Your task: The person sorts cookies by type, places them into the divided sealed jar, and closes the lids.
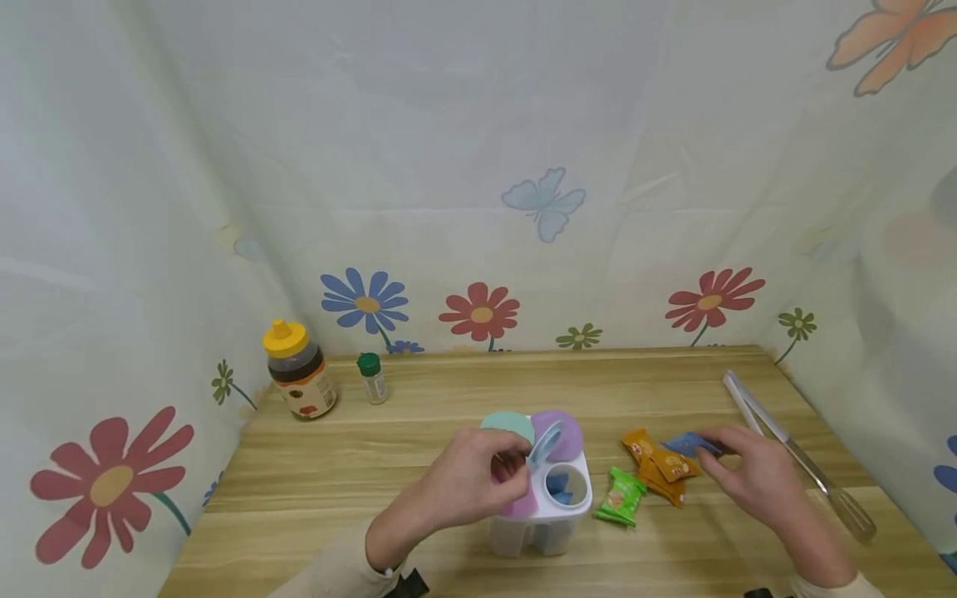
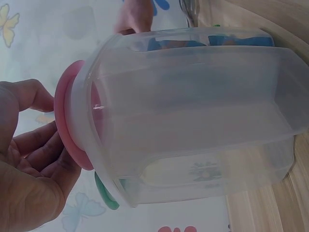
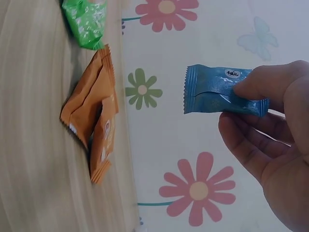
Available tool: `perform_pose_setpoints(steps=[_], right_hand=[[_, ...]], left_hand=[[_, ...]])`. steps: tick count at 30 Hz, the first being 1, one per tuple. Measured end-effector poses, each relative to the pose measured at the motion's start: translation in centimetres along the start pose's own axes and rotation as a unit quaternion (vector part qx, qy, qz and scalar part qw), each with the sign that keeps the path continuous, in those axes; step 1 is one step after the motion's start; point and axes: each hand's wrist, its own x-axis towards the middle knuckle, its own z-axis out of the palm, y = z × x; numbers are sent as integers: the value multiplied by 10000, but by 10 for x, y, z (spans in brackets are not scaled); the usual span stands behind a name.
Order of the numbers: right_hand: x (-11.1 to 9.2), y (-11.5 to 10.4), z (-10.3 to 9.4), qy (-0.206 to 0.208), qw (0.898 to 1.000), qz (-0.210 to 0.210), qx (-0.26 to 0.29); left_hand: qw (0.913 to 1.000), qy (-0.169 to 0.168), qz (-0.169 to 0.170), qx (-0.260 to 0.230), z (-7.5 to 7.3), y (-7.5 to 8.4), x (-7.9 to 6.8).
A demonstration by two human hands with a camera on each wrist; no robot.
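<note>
My left hand (image 1: 473, 473) pinches a light blue round lid (image 1: 545, 446), tilted up over a white-topped clear container (image 1: 533, 531). Green (image 1: 508, 425), purple (image 1: 566, 433) and pink (image 2: 68, 116) lids cover its other openings. Blue packets (image 1: 557, 484) show inside the uncovered round opening. Off to the right, my right hand (image 1: 758, 475) grips a blue wrapped snack packet (image 3: 210, 92) between thumb and fingers, raised above the table in the right wrist view. Orange packets (image 1: 658, 465) and a green packet (image 1: 620, 497) lie between the container and that hand.
A yellow-capped jar (image 1: 302, 374) and a small green-capped shaker bottle (image 1: 372, 379) stand at the back left of the wooden table (image 1: 441, 386). Metal tongs (image 1: 803, 461) lie along the right side, beside the right hand. A flower-print curtain (image 1: 419, 208) encloses the table's back and sides.
</note>
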Motion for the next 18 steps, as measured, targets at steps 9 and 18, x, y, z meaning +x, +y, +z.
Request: perform_pose_setpoints(steps=[9, 18], right_hand=[[11, -14, 1, -60, 9997, -195, 159], [20, -31, -2, -203, 9994, -231, 162]], left_hand=[[10000, 33, 54, 32, -1, 1, -1], [9999, 60, 120, -9, 0, 1, -1]])
